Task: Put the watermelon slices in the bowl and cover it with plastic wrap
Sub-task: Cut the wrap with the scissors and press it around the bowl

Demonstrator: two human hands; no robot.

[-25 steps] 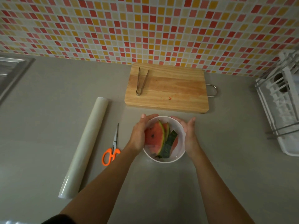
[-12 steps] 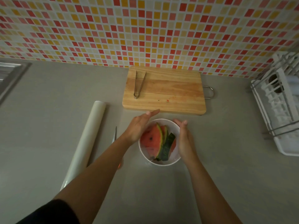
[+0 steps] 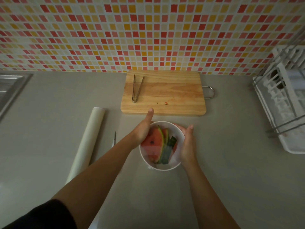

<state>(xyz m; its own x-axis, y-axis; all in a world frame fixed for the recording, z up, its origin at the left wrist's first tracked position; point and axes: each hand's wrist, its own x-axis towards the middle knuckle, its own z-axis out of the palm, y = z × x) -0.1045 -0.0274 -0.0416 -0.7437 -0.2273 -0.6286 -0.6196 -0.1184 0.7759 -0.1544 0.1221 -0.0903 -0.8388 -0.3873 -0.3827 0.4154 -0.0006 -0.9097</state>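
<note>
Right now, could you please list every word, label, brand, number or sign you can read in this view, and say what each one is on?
None: no readable text shows anywhere in this view.
Plastic wrap roll: plain, no label visible.
Bowl: plain white, no marking.
Cutting board and tongs: no print or engraving legible.
Dish rack: no label visible.
Tiled wall: coloured squares only.
</note>
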